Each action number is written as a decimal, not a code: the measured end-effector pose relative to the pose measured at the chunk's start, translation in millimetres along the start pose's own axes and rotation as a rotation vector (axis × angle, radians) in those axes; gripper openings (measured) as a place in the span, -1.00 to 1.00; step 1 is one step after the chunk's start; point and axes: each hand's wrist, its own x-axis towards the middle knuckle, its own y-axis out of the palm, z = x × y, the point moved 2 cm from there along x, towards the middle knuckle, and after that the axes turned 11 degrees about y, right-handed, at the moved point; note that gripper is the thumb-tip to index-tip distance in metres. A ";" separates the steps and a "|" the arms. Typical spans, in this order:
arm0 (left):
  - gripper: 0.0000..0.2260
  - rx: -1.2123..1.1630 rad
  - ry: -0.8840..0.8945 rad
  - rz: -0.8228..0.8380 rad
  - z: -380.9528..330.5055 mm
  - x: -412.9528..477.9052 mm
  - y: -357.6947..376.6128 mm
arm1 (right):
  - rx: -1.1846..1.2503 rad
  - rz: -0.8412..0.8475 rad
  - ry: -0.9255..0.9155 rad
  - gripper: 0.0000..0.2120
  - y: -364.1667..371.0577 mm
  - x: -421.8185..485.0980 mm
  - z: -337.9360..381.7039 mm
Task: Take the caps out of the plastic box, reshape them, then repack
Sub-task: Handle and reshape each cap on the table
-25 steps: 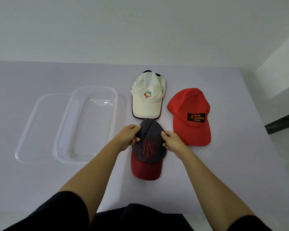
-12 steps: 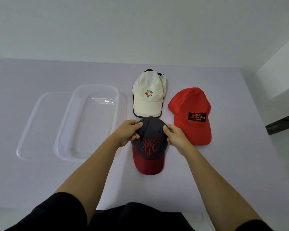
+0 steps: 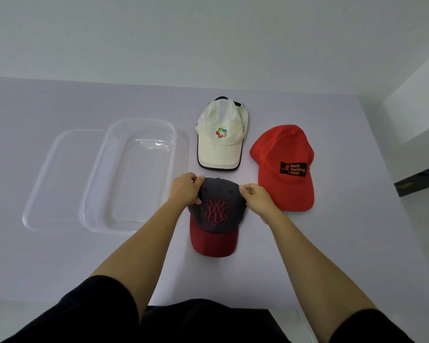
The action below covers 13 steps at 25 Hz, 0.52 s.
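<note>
Here, at centre frame, the left hand (image 3: pixel 183 190) and right hand (image 3: pixel 256 198) pinch the crown of the grey cap (image 3: pixel 214 216) lying on the bench (image 3: pixel 307 256). Beyond lie the white cap (image 3: pixel 221 137), red cap (image 3: pixel 286 167), and, left, the clear box (image 3: pixel 131 174).

dark grey cap (image 3: pixel 217 206) with red embroidery and maroon brim, white cap (image 3: pixel 221 139) with multicolour logo, red cap (image 3: pixel 284 167) with black patch, clear plastic box (image 3: pixel 131 174), lilac table (image 3: pixel 307 256).
</note>
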 end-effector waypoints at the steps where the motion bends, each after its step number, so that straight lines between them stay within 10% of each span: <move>1: -0.68 0.044 0.019 0.000 -2.1 0.5 0.6 | -0.039 -0.023 -0.017 -0.70 2.1 -1.2 0.6; 13: -0.55 0.151 -0.028 -0.116 17.1 -22.1 17.5 | -0.002 0.197 -0.013 -0.73 1.3 -13.5 -25.3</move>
